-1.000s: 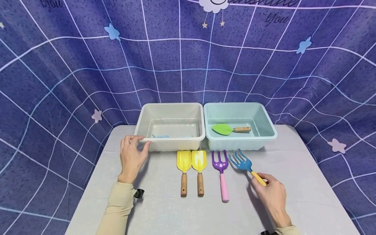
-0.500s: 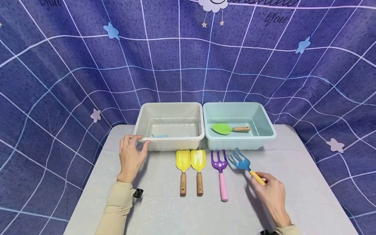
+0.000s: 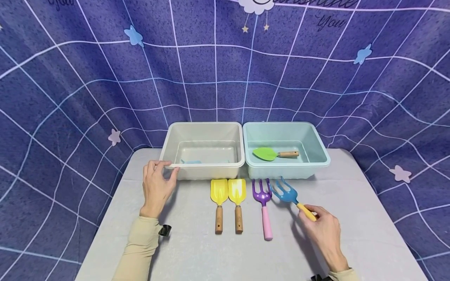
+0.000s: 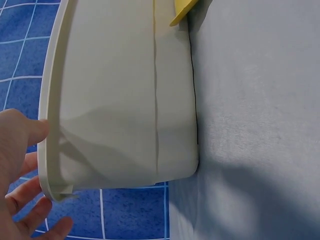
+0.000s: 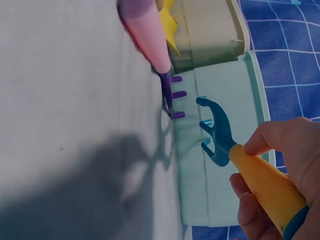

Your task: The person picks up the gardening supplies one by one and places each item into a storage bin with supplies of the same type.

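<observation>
My left hand (image 3: 158, 187) pinches the front left corner of the off-white bin (image 3: 214, 171). In the left wrist view the thumb (image 4: 36, 131) lies on the rim and the other fingers are spread beyond it. My right hand (image 3: 321, 230) grips the yellow handle of a blue garden hand fork (image 3: 287, 195). The fork is raised off the table, as the right wrist view shows, with its tines toward the light teal bin (image 3: 288, 171). Beside it lies a purple hand fork (image 3: 262, 197) with a pink handle.
Two yellow hand shovels (image 3: 219, 191) with wooden handles lie before the off-white bin. A green trowel (image 3: 265, 153) rests in the teal bin, and a light blue piece (image 3: 191, 162) shows inside the off-white one. A blue patterned curtain (image 3: 225, 62) hangs behind.
The blue hand fork in my right hand has shifted slightly left, its tines now overlapping the purple fork's tines in the head view. My left hand stays at the bin's rim.
</observation>
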The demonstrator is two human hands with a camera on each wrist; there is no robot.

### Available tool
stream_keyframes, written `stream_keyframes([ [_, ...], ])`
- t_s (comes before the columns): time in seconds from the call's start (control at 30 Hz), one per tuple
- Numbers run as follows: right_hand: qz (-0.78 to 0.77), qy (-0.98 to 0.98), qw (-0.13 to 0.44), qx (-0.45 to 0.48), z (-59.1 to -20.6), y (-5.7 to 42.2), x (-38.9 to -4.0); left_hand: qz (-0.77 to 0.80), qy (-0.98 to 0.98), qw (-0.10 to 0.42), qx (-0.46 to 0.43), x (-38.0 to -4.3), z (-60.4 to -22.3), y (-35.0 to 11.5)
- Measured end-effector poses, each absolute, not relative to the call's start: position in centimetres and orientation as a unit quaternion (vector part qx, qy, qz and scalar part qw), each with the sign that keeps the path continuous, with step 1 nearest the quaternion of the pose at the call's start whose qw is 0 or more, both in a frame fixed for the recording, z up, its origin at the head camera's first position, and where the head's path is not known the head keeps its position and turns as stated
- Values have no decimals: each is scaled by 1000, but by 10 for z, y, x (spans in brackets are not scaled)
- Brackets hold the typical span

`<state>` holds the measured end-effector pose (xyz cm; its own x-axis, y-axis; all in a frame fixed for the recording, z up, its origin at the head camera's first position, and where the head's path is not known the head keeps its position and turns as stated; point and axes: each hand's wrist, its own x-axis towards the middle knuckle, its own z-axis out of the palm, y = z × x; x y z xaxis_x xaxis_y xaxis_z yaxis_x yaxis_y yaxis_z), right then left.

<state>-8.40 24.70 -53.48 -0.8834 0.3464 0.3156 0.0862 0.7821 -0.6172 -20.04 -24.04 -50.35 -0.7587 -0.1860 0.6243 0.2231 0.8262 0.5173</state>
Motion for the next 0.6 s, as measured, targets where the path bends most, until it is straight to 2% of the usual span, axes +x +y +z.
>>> stream_keyframes([
  [0.6, 314, -921, 205, -107, -527, 243, -82, -296, -890, 346, -10, -201, -504, -241],
])
